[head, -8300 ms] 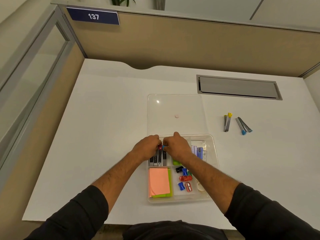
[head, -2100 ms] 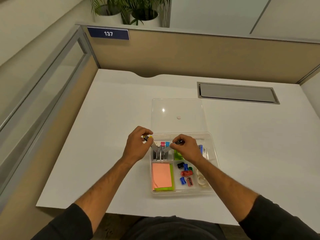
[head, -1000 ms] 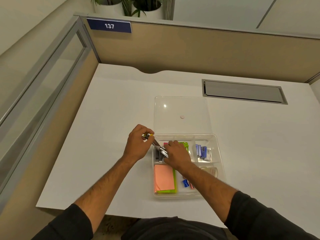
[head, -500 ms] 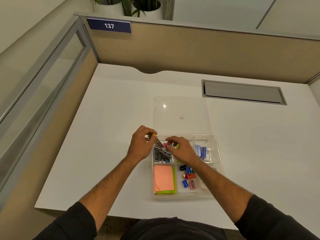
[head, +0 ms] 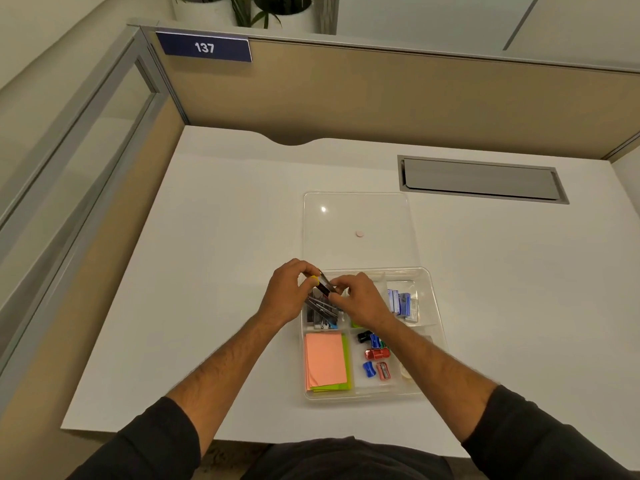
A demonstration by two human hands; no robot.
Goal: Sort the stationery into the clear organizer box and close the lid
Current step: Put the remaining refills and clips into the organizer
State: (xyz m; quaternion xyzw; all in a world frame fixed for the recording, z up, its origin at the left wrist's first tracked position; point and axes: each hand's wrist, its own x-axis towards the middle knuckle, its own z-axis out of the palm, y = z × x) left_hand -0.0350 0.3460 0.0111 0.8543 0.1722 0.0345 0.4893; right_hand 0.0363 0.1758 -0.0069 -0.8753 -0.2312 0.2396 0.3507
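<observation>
The clear organizer box (head: pixel 434 327) sits on the white desk, its clear lid (head: pixel 356 216) lying flat behind it. My left hand (head: pixel 284 294) pinches the yellow-capped end of a grey lead case (head: pixel 323 285) over the box's top-left compartment. My right hand (head: pixel 360 299) grips the same case at its other end. More grey lead cases (head: pixel 322 311) lie below in that compartment. Orange and green sticky notes (head: pixel 325 363) fill the bottom-left compartment, small coloured sharpeners (head: pixel 375 355) the middle one, blue staple boxes (head: pixel 401 303) the top-right one.
A grey cable hatch (head: pixel 481 180) is set into the desk at the back right. Beige partition walls (head: pixel 381 98) close off the back and the left side. A small pink dot (head: pixel 360 233) marks the lid's middle.
Both hands have closed in on the yellow-capped lead case, and my right hand has come up from the lower cases to its free end. The two cases once lying right of the box are gone from the desk.
</observation>
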